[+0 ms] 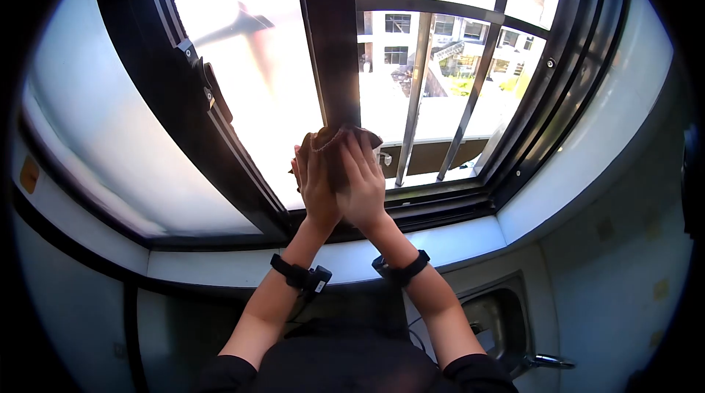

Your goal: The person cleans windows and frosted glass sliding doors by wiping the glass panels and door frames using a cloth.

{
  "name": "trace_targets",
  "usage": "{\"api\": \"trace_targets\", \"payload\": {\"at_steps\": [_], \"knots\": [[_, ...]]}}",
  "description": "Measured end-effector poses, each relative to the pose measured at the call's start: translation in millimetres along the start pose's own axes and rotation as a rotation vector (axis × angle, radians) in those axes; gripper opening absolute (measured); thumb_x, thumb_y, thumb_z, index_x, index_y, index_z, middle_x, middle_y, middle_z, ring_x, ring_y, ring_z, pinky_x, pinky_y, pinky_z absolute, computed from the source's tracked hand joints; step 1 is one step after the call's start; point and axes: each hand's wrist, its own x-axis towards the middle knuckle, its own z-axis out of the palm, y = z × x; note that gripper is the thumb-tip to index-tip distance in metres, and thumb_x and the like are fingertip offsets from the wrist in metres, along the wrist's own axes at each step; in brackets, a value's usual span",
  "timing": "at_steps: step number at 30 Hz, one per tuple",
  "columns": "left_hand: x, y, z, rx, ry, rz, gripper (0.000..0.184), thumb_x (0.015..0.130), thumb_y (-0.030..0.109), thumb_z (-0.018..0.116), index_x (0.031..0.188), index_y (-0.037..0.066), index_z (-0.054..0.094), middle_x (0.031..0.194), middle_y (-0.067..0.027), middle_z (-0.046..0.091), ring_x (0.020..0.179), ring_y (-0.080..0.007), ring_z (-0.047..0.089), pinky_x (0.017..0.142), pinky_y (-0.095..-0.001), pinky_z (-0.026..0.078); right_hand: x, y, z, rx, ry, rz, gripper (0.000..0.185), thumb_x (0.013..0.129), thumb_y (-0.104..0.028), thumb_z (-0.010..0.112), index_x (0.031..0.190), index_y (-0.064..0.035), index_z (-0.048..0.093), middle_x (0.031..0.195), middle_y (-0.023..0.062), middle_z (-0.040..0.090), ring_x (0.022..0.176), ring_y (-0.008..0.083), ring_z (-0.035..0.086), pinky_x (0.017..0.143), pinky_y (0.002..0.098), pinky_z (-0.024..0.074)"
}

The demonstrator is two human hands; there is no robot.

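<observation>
A brown cloth (335,145) is wrapped around the lower part of the dark vertical window frame bar (330,48). On its left side, my left hand (317,186) presses the cloth with fingers pointing up. My right hand (361,184) lies close beside it, its fingers over the cloth's front and right side. The two hands nearly meet at the wrists. Folds of cloth stick out past the fingers on both sides. Part of the bar is hidden behind the cloth and hands.
Left of the bar is a bright window pane (242,77) with a latch (209,88) on its frame. Metal bars (415,99) stand outside on the right. Below runs a white sill (448,242). A metal sink (499,319) with a faucet (551,361) sits at lower right.
</observation>
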Motion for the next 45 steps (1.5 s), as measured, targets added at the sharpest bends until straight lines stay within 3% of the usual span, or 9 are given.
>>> {"api": "trace_targets", "payload": {"at_steps": [5, 10, 12, 16, 18, 24, 38, 40, 45], "knots": [[-1, 15, 19, 0.054, -0.052, 0.053, 0.054, 0.08, 0.032, 0.057, 0.128, 0.007, 0.051, 0.137, -0.0161, 0.042, 0.134, -0.0341, 0.028, 0.109, -0.0443, 0.02, -17, 18, -8, -0.087, 0.159, 0.058, 0.063, 0.065, -0.003, 0.055, 0.127, 0.0024, 0.047, 0.135, 0.0203, 0.044, 0.13, 0.039, 0.034, 0.104, 0.049, 0.0317], [21, 41, 18, -0.124, -0.303, 0.165, 0.053, 0.079, 0.012, 0.057, 0.13, 0.002, 0.047, 0.139, -0.0141, 0.04, 0.137, -0.0336, 0.021, 0.108, -0.047, 0.023, -24, 33, -32, -0.083, 0.227, 0.152, 0.059, 0.069, 0.002, 0.049, 0.128, 0.0061, 0.043, 0.134, 0.0261, 0.042, 0.13, 0.0409, 0.032, 0.106, 0.0485, 0.0285], [32, 50, 11, -0.212, -0.323, 0.188, 0.052, 0.077, 0.008, 0.055, 0.128, 0.0, 0.048, 0.136, -0.0141, 0.044, 0.136, -0.0333, 0.023, 0.107, -0.0474, 0.026, -27, 42, -36, 0.327, 0.375, 0.213, 0.055, 0.073, 0.002, 0.047, 0.128, 0.0073, 0.043, 0.134, 0.026, 0.041, 0.13, 0.0403, 0.032, 0.107, 0.0477, 0.0282], [60, 53, -23, 0.025, 0.014, 0.245, 0.048, 0.073, 0.007, 0.06, 0.12, 0.001, 0.056, 0.132, -0.01, 0.049, 0.131, -0.0291, 0.034, 0.103, -0.0439, 0.03, 31, 19, -46, 0.288, 0.264, 0.095, 0.055, 0.078, -0.008, 0.057, 0.13, 0.0047, 0.042, 0.137, 0.0254, 0.038, 0.132, 0.0406, 0.029, 0.106, 0.048, 0.0286], [72, 24, -33, 0.201, 0.091, 0.18, 0.053, 0.079, 0.011, 0.051, 0.13, -0.002, 0.046, 0.138, -0.0186, 0.04, 0.133, -0.0425, 0.022, 0.109, -0.0531, 0.012, 70, 4, -31, -0.022, 0.186, -0.11, 0.06, 0.076, -0.013, 0.062, 0.131, 0.0014, 0.042, 0.138, 0.0248, 0.037, 0.132, 0.0414, 0.028, 0.106, 0.0506, 0.0252], [57, 6, -11, 0.247, -0.178, 0.07, 0.07, 0.076, 0.018, 0.055, 0.139, 0.001, 0.029, 0.147, -0.0217, 0.019, 0.131, -0.0504, 0.018, 0.104, -0.0588, 0.022, 54, 44, 1, -0.378, 0.172, -0.119, 0.074, 0.068, -0.022, 0.07, 0.133, -0.0038, 0.04, 0.141, 0.0209, 0.034, 0.129, 0.0377, 0.033, 0.1, 0.0504, 0.0274], [49, -13, -1, 0.345, -0.152, 0.269, 0.068, 0.073, 0.021, 0.062, 0.136, 0.006, 0.039, 0.144, -0.0101, 0.032, 0.128, -0.0396, 0.031, 0.102, -0.0476, 0.029, 35, 31, 8, -0.295, 0.052, 0.196, 0.067, 0.08, -0.018, 0.062, 0.135, 0.0002, 0.029, 0.142, 0.0262, 0.023, 0.133, 0.0436, 0.019, 0.108, 0.0497, 0.0169], [53, -10, 0, 0.29, -0.185, 0.224, 0.07, 0.073, 0.018, 0.063, 0.137, 0.007, 0.037, 0.144, -0.0099, 0.031, 0.128, -0.0397, 0.03, 0.103, -0.0481, 0.028, 53, 17, 1, -0.234, 0.221, 0.058, 0.044, 0.07, -0.011, 0.065, 0.109, -0.0042, 0.047, 0.111, 0.0175, 0.045, 0.107, 0.0375, 0.042, 0.087, 0.0468, 0.0342], [56, -8, 12, 0.384, -0.183, 0.239, 0.069, 0.073, 0.018, 0.062, 0.137, 0.007, 0.037, 0.146, -0.0088, 0.027, 0.13, -0.0403, 0.028, 0.103, -0.0506, 0.028, 50, 34, 1, -0.329, 0.196, 0.083, 0.047, 0.074, -0.013, 0.064, 0.116, -0.0034, 0.045, 0.119, 0.0205, 0.044, 0.113, 0.0411, 0.04, 0.093, 0.0495, 0.0323]]}}
